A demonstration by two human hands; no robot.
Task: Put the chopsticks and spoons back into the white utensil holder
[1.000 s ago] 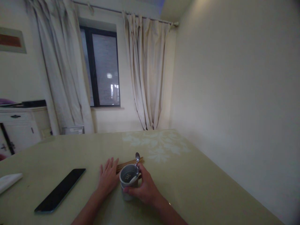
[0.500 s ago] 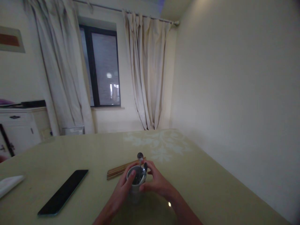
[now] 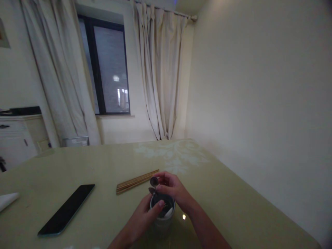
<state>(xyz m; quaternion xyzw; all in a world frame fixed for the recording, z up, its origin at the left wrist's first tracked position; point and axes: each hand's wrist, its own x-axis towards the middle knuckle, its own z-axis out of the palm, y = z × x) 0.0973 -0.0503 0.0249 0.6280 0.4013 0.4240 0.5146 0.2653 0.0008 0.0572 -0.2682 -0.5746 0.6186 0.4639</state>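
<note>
My left hand [image 3: 145,211] is wrapped around a whitish cup [image 3: 166,222], its thumb hooked over the rim. Dark contents and a small white piece show inside the cup. Two metal spoons stick up at the cup's far left rim, an upper spoon [image 3: 154,181] and a lower spoon [image 3: 151,190] with its bowl tilted left. The fingers of my right hand [image 3: 171,185] are closed on the spoons just above the rim; their handles are partly hidden by the fingers. Behind the cup, a bundle of wooden chopsticks [image 3: 135,182] lies on the table.
The greenish table [image 3: 98,166] has a pale leaf pattern at its far end. A dark phone-like slab [image 3: 67,209] lies to the left, with part of a white object [image 3: 7,200] beyond it. A wall [image 3: 246,103] runs along the table's right side.
The cup and both hands have shifted right and nearer to me. My right hand has moved from the cup's side up to the spoons, which now lean to the left rim.
</note>
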